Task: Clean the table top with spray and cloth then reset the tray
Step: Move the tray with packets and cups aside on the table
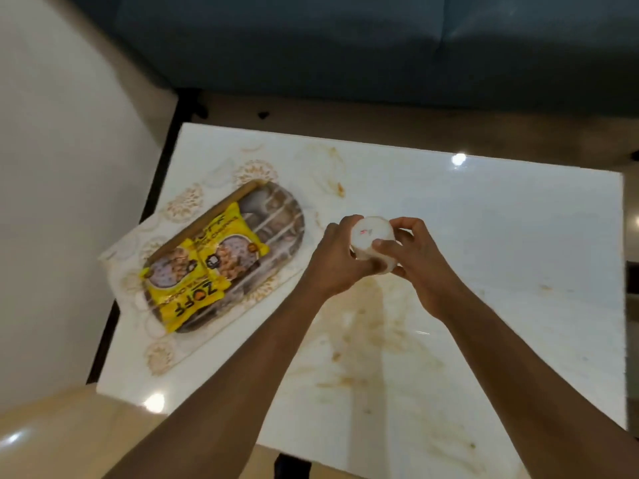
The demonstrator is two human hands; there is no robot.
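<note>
White round plastic container (372, 243) is sitting upright between both hands, left hand (340, 259) and right hand (409, 252) curling around its sides.

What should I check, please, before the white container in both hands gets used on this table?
1. Both hands on white container: ok; left hand and right hand hold it.
2. Container type or contents: cannot tell.
3. Stains visible on the table top: ok, brownish smears near centre.
4. Tray off the table: not ok; it holds yellow packets.
5. Cloth at hand: cannot tell; none in view.
</note>
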